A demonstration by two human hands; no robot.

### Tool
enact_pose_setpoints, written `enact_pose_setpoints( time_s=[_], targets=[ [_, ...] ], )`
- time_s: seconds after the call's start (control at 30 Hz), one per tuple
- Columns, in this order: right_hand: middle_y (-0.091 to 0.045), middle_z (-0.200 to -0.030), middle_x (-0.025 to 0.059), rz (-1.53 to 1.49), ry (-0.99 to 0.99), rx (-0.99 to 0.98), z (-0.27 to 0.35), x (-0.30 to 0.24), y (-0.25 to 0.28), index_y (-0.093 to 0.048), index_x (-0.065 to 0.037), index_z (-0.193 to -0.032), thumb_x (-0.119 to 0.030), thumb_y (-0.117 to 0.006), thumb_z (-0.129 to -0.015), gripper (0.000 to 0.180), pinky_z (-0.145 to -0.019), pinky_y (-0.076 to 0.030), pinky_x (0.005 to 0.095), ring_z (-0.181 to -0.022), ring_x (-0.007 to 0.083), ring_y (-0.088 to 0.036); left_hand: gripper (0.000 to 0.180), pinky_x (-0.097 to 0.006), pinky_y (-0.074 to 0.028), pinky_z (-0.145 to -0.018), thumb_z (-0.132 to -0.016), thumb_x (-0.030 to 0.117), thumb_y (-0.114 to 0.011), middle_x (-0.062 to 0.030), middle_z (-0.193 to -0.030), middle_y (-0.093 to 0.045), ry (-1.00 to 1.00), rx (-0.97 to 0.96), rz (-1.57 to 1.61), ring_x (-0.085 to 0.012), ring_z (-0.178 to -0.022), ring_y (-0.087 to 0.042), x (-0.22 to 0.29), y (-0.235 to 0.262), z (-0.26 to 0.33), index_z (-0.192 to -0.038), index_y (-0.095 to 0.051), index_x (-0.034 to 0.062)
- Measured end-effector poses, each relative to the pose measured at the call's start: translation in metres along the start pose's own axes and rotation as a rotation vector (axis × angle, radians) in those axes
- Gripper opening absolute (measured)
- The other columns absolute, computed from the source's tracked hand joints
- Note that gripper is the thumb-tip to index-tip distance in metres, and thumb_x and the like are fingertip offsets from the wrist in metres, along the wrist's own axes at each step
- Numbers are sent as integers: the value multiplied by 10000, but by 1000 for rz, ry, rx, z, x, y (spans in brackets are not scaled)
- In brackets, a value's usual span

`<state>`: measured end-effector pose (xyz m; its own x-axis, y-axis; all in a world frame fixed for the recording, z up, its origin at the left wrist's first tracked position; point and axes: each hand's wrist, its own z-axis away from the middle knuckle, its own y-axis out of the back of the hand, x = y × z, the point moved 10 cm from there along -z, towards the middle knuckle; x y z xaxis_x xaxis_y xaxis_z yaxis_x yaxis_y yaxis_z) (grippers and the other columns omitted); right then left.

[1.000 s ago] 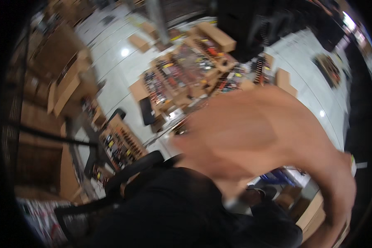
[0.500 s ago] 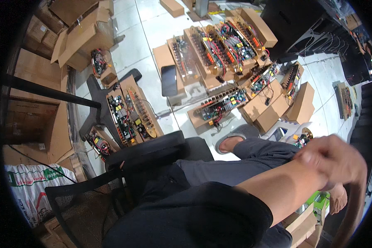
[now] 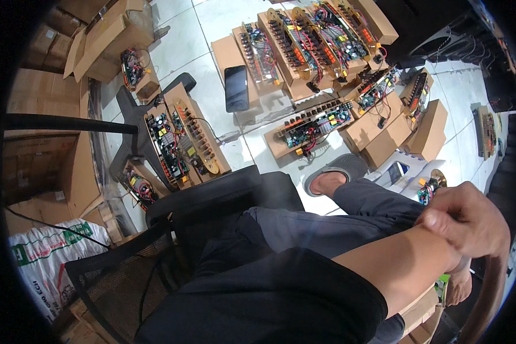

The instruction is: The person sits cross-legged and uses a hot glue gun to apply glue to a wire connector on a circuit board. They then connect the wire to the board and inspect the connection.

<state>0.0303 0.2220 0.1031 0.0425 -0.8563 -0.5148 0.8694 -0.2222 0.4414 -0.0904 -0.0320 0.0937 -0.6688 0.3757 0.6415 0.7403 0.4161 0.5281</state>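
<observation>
My right hand [image 3: 467,221] lies across my left forearm [image 3: 398,264] near the wrist, its thumb pressed to the skin and its fingers curled round. Below it, my left hand [image 3: 458,288] hangs with fingers loosely pointing down and nothing visible in them; it is partly hidden. Close by the left hand are a bit of a green item [image 3: 443,281] and an open cardboard box [image 3: 421,312]. Just beyond the right hand sits a circuit board with a round brass-coloured part [image 3: 430,189].
Several amplifier-like circuit boards [image 3: 318,126] rest on cardboard boxes over the tiled floor. A black phone [image 3: 236,89] lies among them. A black mesh chair [image 3: 117,284] stands at left, near stacked cartons [image 3: 40,109] and a white sack [image 3: 60,258]. My slippered foot [image 3: 335,175] is ahead.
The view has shifted, so the floor items sit higher in it. My right hand was blurred by motion on the left forearm and now looks steadier, in nearly the same place.
</observation>
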Motion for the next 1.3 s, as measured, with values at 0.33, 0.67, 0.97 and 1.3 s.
enact_pose_setpoints(
  time_s=[0.33,0.67,0.97,1.3],
  targets=[
    [-614,-530,82,-257,64,136,-9,19,15,-709,26,-661,-229,-774,-785,291,-439,-364,275,-451,115,-535,183,-377,-529,-688,-869,160,-616,-177,-782,-680,9,9,1,-273,-703,-669,-2,3,3,-896,-677,-10],
    [-552,-490,27,-211,114,193,-23,16,12,-670,9,-616,-224,-809,-734,295,-452,-330,258,-454,95,-471,178,-374,-531,-689,-867,154,-615,-172,-773,-680,18,14,10,-271,-700,-669,-5,3,4,-887,-678,-12],
    [-525,-489,43,-166,62,70,-23,17,3,-620,-2,-588,-370,-744,-759,425,-487,-343,295,-500,122,-487,174,-371,-532,-690,-866,148,-615,-168,-766,-680,18,10,11,-269,-698,-669,-6,5,6,-880,-680,-14],
    [-482,-455,41,-54,-17,150,-20,18,15,-568,-4,-541,-279,-753,-729,381,-472,-327,299,-466,125,-453,170,-368,-534,-692,-865,141,-615,-164,-757,-680,16,2,12,-267,-696,-670,-7,2,9,-871,-681,-16]
  ],
)
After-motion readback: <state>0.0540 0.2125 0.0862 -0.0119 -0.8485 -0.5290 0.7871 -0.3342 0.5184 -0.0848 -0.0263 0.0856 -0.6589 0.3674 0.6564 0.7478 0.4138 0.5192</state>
